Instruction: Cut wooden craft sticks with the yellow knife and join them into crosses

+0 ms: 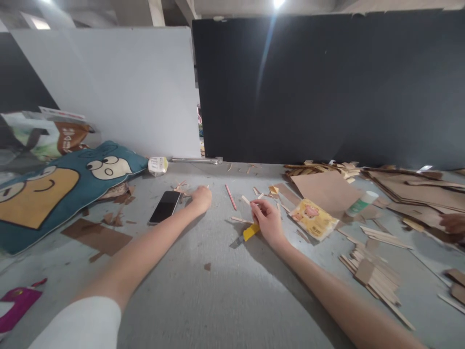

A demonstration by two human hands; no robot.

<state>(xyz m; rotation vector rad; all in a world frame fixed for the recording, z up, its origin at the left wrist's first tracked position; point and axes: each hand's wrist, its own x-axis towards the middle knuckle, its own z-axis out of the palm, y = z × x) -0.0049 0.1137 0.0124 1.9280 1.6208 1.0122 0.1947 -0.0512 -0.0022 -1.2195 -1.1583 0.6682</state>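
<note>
My left hand (201, 199) is closed, knuckles up, over the table just right of a black phone (165, 207). What its fingers hold, if anything, is mostly hidden. In the fingertips of my right hand (268, 222) is the end of a thin, pale wooden stick (245, 199) pointing left. A yellow utility knife (250, 232) juts out beneath this same hand, its grey end to the lower left; whether the palm grips it I cannot tell. Between the hands lies a red-and-white pencil (230, 197), touched by neither.
To the right are a yellow tissue pack (314, 218), a glue stick (361, 203), piled wooden strips (378, 274) and cardboard sheets (417, 191). Another person's hand (452, 223) shows at the right edge. A blue cushion (72, 189) and cardboard piece (96, 236) lie left. Panels (327, 87) stand behind.
</note>
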